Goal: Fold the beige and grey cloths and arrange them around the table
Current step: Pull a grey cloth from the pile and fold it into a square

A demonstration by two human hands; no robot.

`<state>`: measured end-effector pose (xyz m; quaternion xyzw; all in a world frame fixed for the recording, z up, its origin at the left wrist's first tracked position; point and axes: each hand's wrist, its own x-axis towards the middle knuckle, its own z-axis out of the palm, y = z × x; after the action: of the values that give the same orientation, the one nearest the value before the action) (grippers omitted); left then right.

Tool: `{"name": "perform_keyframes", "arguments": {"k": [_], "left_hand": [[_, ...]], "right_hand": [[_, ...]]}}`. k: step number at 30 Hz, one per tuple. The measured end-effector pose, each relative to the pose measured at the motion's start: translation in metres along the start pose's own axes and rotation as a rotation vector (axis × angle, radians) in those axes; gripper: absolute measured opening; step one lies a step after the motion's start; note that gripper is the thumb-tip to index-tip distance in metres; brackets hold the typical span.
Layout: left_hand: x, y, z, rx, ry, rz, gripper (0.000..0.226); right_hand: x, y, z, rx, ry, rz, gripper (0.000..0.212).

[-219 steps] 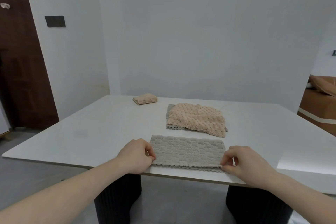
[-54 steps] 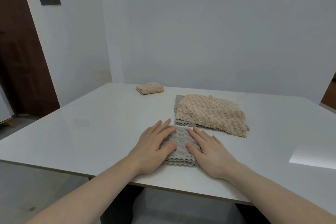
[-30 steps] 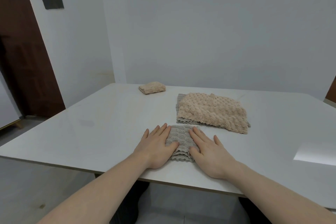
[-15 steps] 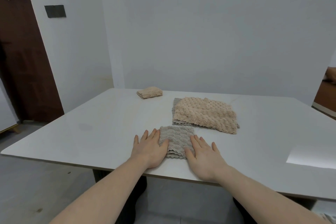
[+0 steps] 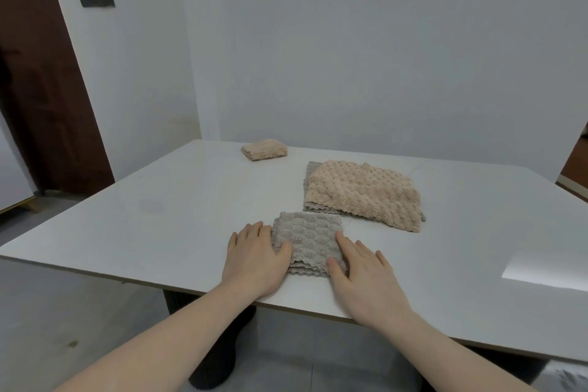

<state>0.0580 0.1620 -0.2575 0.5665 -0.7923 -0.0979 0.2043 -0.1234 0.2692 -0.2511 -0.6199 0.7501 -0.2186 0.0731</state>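
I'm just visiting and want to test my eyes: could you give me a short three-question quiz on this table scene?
1. True or false: the folded grey cloth lies between the left hand and right hand.
2. What colour is the small folded cloth at the far side of the table?
3. The beige cloth in the pile rests on: A) a grey cloth, B) a plate.

Key: 1 true; 2 beige; 3 A.
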Motion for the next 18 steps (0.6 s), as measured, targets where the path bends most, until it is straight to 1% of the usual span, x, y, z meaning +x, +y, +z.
{"name": "perform_keyframes", "arguments": {"k": [4,7,10,11,14,16,18], "left_hand": [[-0.001,0.0,-0.002,-0.009,-0.032,0.035,0.043],[-0.003,-0.001,0.0,-0.002,-0.075,0.073,0.051],[-0.005,-0.002,0.002,0.021,-0.101,0.126,0.053],[-0.008,-0.002,0.001,0.027,-0.105,0.143,0.053],[-0.009,-0.004,0.002,0.034,-0.122,0.154,0.054],[-0.003,-0.004,0.003,0.009,-0.144,0.129,0.055],[-0.002,-0.001,0.0,-0.032,-0.156,0.11,0.053]], "right_hand": [[0.0,0.0,-0.001,-0.029,-0.03,-0.018,0.061],[0.001,0.002,0.0,-0.06,-0.076,-0.04,0.058],[0.002,0.005,0.002,-0.067,-0.125,-0.067,0.059],[0.0,0.004,0.004,-0.078,-0.127,-0.075,0.062],[0.003,0.007,0.014,-0.057,-0.059,-0.097,0.072],[0.011,0.013,0.017,-0.011,-0.081,-0.07,0.078],[0.012,0.013,0.011,0.036,-0.142,-0.03,0.078]]}}
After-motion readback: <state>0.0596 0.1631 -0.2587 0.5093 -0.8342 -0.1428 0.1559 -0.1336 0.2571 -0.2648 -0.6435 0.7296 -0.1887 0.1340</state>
